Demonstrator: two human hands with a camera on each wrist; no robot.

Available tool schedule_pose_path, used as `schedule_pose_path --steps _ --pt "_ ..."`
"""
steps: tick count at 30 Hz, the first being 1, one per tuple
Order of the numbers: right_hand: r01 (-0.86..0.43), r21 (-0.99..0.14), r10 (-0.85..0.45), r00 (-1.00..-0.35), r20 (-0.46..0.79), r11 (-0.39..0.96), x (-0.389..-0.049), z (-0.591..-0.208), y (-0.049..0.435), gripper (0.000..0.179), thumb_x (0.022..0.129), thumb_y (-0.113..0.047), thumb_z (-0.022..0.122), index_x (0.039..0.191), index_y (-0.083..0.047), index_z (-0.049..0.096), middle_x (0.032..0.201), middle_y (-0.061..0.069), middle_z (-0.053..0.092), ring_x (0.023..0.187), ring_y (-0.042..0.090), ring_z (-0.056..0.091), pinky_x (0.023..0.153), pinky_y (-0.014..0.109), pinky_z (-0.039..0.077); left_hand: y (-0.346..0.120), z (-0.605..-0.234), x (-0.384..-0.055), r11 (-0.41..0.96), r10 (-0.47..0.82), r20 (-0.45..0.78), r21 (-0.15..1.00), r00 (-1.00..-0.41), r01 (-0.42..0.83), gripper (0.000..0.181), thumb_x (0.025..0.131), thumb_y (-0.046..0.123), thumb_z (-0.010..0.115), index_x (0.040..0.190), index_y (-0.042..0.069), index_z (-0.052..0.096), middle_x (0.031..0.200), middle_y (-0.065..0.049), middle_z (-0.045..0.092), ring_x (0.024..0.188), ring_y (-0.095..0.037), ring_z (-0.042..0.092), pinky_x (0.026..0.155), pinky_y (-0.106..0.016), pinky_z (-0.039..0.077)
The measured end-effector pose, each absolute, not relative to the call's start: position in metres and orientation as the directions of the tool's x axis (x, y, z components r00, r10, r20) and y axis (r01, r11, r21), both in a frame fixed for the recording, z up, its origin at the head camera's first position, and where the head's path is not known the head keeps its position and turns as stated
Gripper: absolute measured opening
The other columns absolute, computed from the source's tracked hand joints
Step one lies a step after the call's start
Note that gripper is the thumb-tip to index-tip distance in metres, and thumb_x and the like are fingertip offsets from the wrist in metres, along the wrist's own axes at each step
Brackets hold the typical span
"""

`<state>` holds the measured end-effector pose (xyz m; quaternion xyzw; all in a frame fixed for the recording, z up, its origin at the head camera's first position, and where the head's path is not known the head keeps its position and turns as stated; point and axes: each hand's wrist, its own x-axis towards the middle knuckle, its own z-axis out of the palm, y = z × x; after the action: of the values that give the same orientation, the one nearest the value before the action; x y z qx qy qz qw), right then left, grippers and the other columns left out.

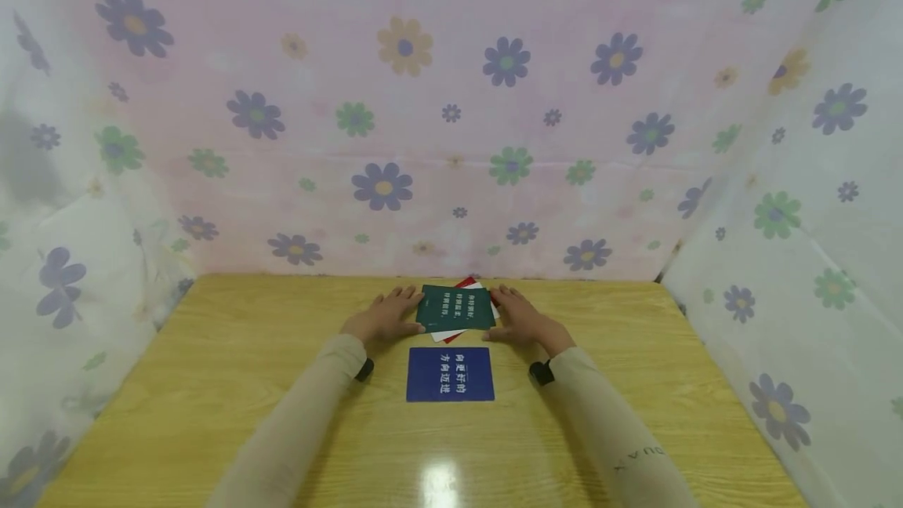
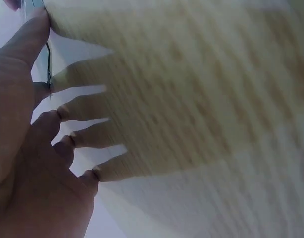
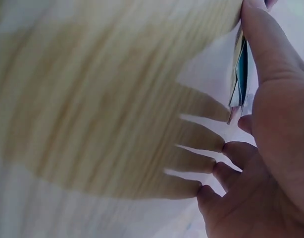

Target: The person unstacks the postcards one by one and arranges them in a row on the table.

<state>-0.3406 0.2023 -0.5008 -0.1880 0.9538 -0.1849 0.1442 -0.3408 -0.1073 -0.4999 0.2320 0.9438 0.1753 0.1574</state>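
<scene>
Near the table's far edge lies a small pile of cards. A dark green card [image 1: 455, 308] with white characters is on top, and parts of a white card [image 1: 443, 335] and a red card [image 1: 466, 282] stick out askew beneath it. My left hand [image 1: 384, 316] rests at the pile's left side, fingers spread, its thumb at the near left corner. The right hand [image 1: 522, 318] mirrors it on the right side, thumb by the near right edge. Both wrist views show fingertips down on the table and the thin card edges beside them. Closer to me lies a blue card [image 1: 450, 375] with white characters.
The cards lie on a wood-grain table [image 1: 233, 398]. Flowered cloth [image 1: 451, 179] hangs behind the table and along both sides. Black bands [image 1: 542, 372] are on both wrists, and light glare [image 1: 440, 484] shows at the near edge.
</scene>
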Motion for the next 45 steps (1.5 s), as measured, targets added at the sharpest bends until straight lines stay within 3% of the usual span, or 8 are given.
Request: schedule_pose_path --steps 16,22,26,29,36,38,43,45 --pt "-0.297 -0.475 -0.422 -0.889 -0.179 0.828 -0.344 -0.505 0.202 0.092 0.09 -0.039 0.078 0.159 -0.003 0.029 0.167 0.026 0.015 0.155 0.047 0.008 0.125 0.062 0.012 -0.104 -0.508 -0.338 0.822 0.453 -0.178 0.464 -0.874 0.331 0.064 0.103 0.038 0.058 0.159 0.016 0.037 0.169 -0.018 0.018 0.156 -0.042 0.011 0.124 -0.063 0.006" --pt "-0.3 -0.478 -0.418 -0.894 -0.16 0.825 -0.346 -0.507 0.203 0.09 0.088 -0.038 0.08 0.157 -0.004 0.033 0.166 0.023 0.023 0.154 0.046 0.017 0.123 0.064 0.019 -0.1 -0.506 -0.338 0.827 0.436 -0.17 0.463 -0.884 0.318 0.063 0.103 0.036 0.06 0.158 0.014 0.039 0.168 -0.019 0.02 0.155 -0.044 0.013 0.123 -0.065 0.008" --pt "-0.309 -0.489 -0.419 -0.898 -0.133 0.816 -0.346 -0.509 0.203 0.086 0.087 -0.039 0.081 0.154 -0.006 0.038 0.154 0.017 0.041 0.146 0.039 0.034 0.12 0.061 0.03 -0.1 -0.505 -0.336 0.826 0.436 -0.161 0.462 -0.886 0.323 0.062 0.103 0.035 0.059 0.158 0.013 0.038 0.168 -0.019 0.019 0.155 -0.044 0.013 0.123 -0.066 0.007" --pt "-0.327 -0.508 -0.435 -0.894 -0.107 0.797 -0.346 -0.51 0.204 0.084 0.086 -0.038 0.083 0.151 -0.005 0.041 0.144 0.014 0.047 0.142 0.038 0.038 0.118 0.06 0.033 -0.101 -0.506 -0.335 0.823 0.435 -0.149 0.466 -0.888 0.325 0.061 0.103 0.034 0.059 0.157 0.013 0.039 0.168 -0.019 0.02 0.155 -0.044 0.013 0.123 -0.066 0.007" --pt "-0.336 -0.497 -0.44 -0.892 -0.104 0.8 -0.345 -0.506 0.205 0.085 0.083 -0.037 0.085 0.147 -0.001 0.042 0.143 0.017 0.05 0.136 0.037 0.046 0.116 0.056 0.039 -0.101 -0.509 -0.334 0.821 0.444 -0.139 0.459 -0.885 0.339 0.063 0.104 0.034 0.058 0.158 0.012 0.037 0.168 -0.019 0.02 0.155 -0.044 0.013 0.123 -0.066 0.007" --pt "-0.339 -0.5 -0.44 -0.893 -0.097 0.797 -0.345 -0.504 0.205 0.085 0.082 -0.037 0.086 0.145 0.0 0.043 0.147 0.02 0.048 0.137 0.038 0.046 0.117 0.055 0.038 -0.102 -0.508 -0.335 0.825 0.444 -0.128 0.446 -0.887 0.348 0.065 0.103 0.035 0.059 0.159 0.011 0.035 0.167 -0.018 0.022 0.155 -0.044 0.014 0.123 -0.066 0.008" --pt "-0.33 -0.521 -0.434 -0.897 -0.088 0.787 -0.344 -0.502 0.206 0.084 0.082 -0.036 0.087 0.145 -0.003 0.041 0.165 0.027 0.021 0.154 0.044 0.02 0.122 0.058 0.025 -0.105 -0.512 -0.34 0.827 0.459 -0.082 0.405 -0.885 0.391 0.076 0.101 0.041 0.062 0.162 0.011 0.028 0.167 -0.015 0.026 0.156 -0.041 0.015 0.125 -0.062 0.011" --pt "-0.338 -0.538 -0.441 -0.895 -0.07 0.772 -0.343 -0.502 0.207 0.084 0.081 -0.035 0.087 0.145 -0.004 0.041 0.166 0.028 0.017 0.154 0.045 0.017 0.123 0.06 0.024 -0.109 -0.511 -0.341 0.818 0.463 -0.075 0.421 -0.883 0.393 0.081 0.099 0.043 0.064 0.162 0.01 0.025 0.168 -0.014 0.024 0.156 -0.039 0.013 0.126 -0.059 0.011"
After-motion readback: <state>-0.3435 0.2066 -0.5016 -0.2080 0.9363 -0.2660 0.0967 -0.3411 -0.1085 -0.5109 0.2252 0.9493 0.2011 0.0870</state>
